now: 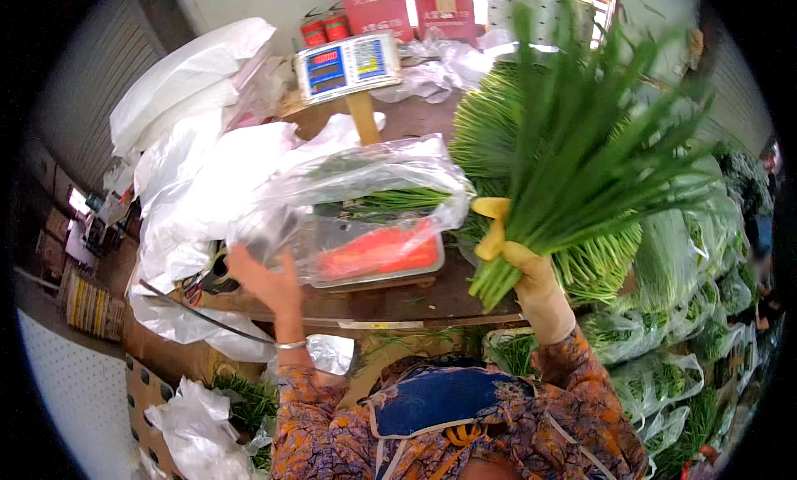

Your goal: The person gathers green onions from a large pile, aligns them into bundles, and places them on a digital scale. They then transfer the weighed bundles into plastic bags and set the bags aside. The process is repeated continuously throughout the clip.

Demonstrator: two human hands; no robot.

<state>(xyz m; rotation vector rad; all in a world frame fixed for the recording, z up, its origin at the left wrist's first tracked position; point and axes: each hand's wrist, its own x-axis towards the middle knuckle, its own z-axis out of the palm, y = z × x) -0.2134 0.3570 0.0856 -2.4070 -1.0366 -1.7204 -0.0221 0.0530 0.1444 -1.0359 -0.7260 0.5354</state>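
Note:
My right hand (pixel 521 264), with yellow coverings on its fingers, is shut around the pale cut ends of a bunch of garlic chives (pixel 573 156). The bunch stands raised over the table's right side, its long leaves fanning up and right. My left hand (pixel 272 285), slightly blurred, has thumb and fingers apart at the left end of a clear plastic bag (pixel 390 166). Whether it touches the film I cannot tell. Green stalks (pixel 407 199) show in the bag, which lies over the scale's metal tray (pixel 378 274). A red-orange patch shows on the tray.
The scale's display (pixel 347 65) stands on a post behind the tray. White plastic bags (pixel 207 173) pile up at left, near scissors (pixel 196 289). Bundled green stalks (pixel 486 131) lie behind my right hand. Bagged greens (pixel 664 380) fill the right side below the table (pixel 390 314).

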